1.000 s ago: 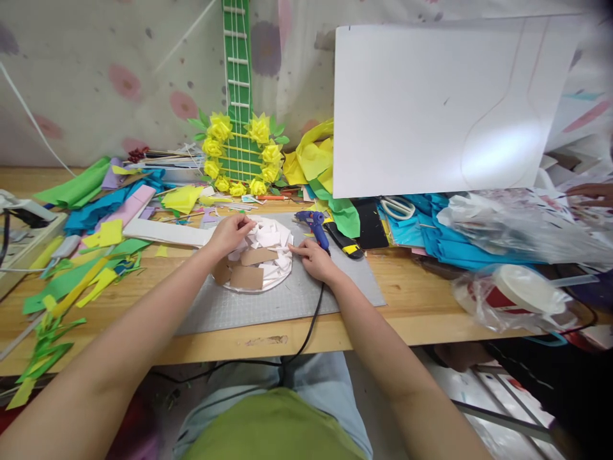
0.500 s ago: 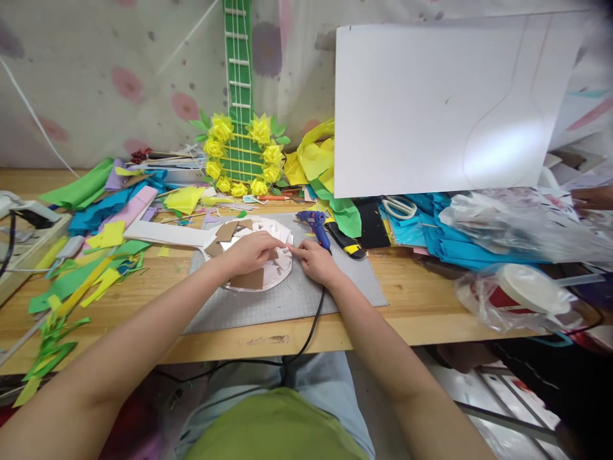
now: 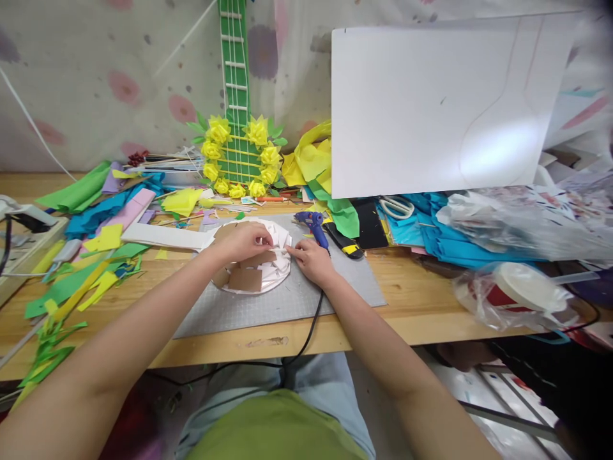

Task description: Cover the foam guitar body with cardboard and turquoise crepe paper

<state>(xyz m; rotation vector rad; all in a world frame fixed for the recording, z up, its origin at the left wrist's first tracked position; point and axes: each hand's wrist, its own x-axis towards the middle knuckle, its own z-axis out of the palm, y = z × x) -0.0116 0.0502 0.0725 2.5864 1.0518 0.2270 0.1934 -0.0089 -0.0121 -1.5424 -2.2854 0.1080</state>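
Observation:
A guitar-shaped piece wrapped in white paper lies on a grey cutting mat, its long white neck pointing left. Brown cardboard pieces sit on its round body, among folded paper flaps. Over the body, my left hand pinches a white flap near the right rim. My right hand grips that rim from the right, index finger extended onto the paper and the other fingers curled. Just behind the right hand lie a blue glue gun and a black-and-yellow utility knife.
A green guitar with yellow paper flowers stands against the wall beside a white board. Crepe paper scraps cover the left side. Scissors and a bagged cup are right. The black cord crosses the front edge.
My left hand has shifted slightly left and up, with its fingers now bent in a pinch. More of the body's right side shows. My right hand stays at the rim.

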